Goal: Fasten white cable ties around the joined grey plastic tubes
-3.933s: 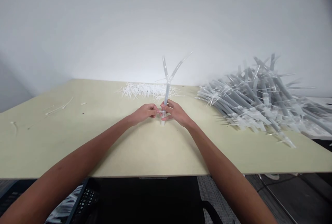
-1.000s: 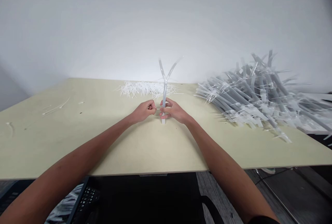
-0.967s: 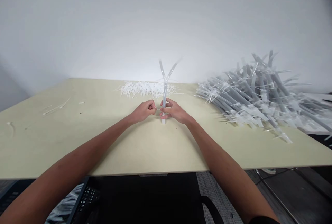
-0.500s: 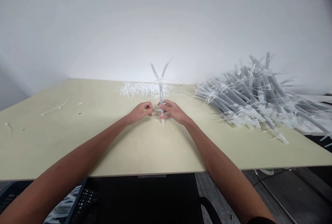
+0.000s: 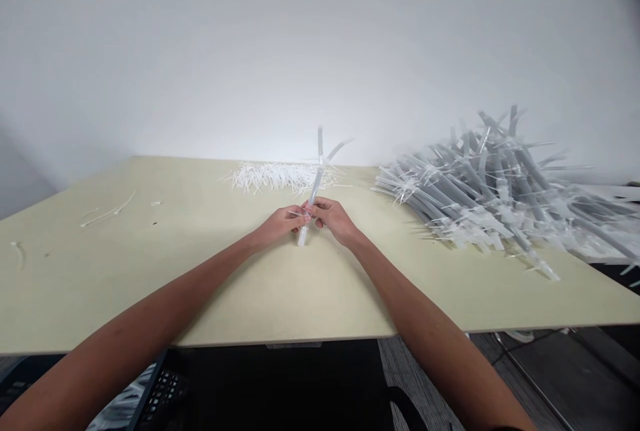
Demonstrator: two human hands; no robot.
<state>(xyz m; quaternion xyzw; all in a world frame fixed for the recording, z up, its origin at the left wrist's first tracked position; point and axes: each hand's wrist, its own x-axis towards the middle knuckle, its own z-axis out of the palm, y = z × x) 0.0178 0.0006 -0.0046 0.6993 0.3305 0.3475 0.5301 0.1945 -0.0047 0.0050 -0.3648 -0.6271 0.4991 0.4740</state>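
Note:
A grey, clear-wrapped tube (image 5: 315, 186) splits into two thin branches at its top and ends in a whitish piece at the bottom. It leans to the right above the table (image 5: 280, 298). My right hand (image 5: 334, 219) is closed around its lower part. My left hand (image 5: 283, 226) pinches at the same spot from the left, its fingertips touching the tube and the right fingers. A thin white cable tie (image 5: 295, 213) shows at the left fingers; its far part is hidden by them.
A heap of white cable ties (image 5: 273, 176) lies behind my hands. Many similar tubes (image 5: 475, 184) are piled at the right. A few loose ties (image 5: 110, 211) lie at the left. Below the table edge stands a dark crate (image 5: 160, 384) beside more tubes.
My left hand has moved right, up against the tube and the right hand. The tube has tipped, its branches going right and its lower end left.

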